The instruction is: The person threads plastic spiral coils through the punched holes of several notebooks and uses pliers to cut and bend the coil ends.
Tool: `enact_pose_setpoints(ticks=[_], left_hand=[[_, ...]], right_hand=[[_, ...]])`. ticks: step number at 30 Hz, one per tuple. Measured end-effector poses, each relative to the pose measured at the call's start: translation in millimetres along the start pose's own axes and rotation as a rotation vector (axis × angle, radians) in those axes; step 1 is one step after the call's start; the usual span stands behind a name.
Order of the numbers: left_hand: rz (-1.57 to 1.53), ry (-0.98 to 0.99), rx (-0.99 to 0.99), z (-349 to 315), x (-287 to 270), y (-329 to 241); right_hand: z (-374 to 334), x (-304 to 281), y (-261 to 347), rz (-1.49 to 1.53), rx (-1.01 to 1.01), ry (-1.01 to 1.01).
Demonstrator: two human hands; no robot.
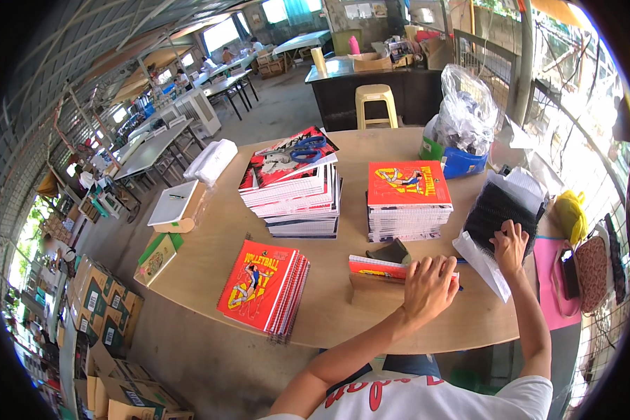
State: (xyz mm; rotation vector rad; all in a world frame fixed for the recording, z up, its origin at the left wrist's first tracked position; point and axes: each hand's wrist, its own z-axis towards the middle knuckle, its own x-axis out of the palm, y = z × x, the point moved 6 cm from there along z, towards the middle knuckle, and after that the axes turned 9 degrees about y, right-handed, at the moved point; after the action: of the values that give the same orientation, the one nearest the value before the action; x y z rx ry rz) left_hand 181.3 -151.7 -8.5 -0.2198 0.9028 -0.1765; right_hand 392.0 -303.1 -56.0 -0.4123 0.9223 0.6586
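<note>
My left hand (430, 288) is closed over the top edge of a red-covered notebook (374, 268), which stands on edge by a wood-coloured block (376, 294) at the table's near side. To the right, the curled fingers of my right hand (511, 245) pinch into a heap of black binding coils (498, 208) lying on white wrapping; their tips are partly hidden. A stack of spiral-bound notebooks (259, 283) with red volleyball covers lies left of my left hand. Beyond it rises another stack of red-covered notebooks (409, 189), its visible edges showing white pages.
Blue-handled scissors (308, 148) rest on a tall stack of printed sheets (290, 189). Behind the coils stands a blue tub (462, 161) with a plastic bag. A dark object (390, 252) lies behind the block. At right are a yellow cloth (571, 215) and a patterned pouch (592, 262).
</note>
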Motion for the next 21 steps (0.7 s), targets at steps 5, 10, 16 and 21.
enact_pose_setpoints(ticks=[5, 10, 16, 21], left_hand=[[-0.212, 0.108, 0.024, 9.0, -6.1, -4.2], [-0.344, 0.167, -0.040, 4.8, -20.1, 25.6], [-0.104, 0.152, 0.028, 4.6, -21.1, 10.9], [-0.135, 0.155, 0.052, 1.5, -28.7, 11.8]], right_hand=[[3.5, 15.1, -53.0, 0.290, 0.005, 0.094], [34.7, -46.0, 9.6, 0.591, -0.224, 0.173], [-7.6, -82.0, 54.0, 0.891, -0.279, 0.309], [-19.0, -84.9, 80.7, 1.207, -0.194, 0.375]])
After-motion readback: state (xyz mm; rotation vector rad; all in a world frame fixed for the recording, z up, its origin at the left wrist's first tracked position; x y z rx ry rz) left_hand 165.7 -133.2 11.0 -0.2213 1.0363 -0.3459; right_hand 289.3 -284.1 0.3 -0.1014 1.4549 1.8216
